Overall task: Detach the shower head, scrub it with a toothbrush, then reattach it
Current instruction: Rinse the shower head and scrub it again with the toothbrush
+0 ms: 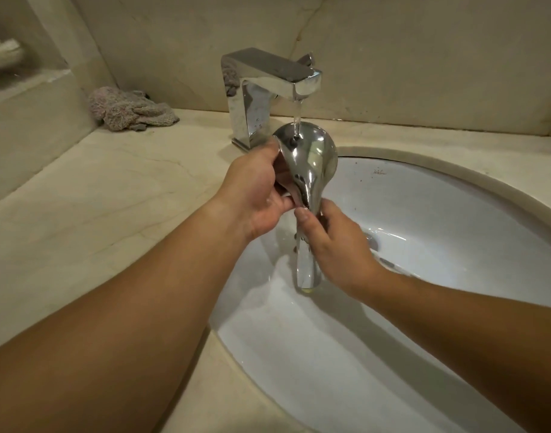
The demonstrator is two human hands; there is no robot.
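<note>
bathroom: sink (455, 195), faucet (268, 89)

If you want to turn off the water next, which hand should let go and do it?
Probably the left hand. It holds the shower head right beside the faucet, while the right hand grips the handle lower down and could keep holding it.
</note>
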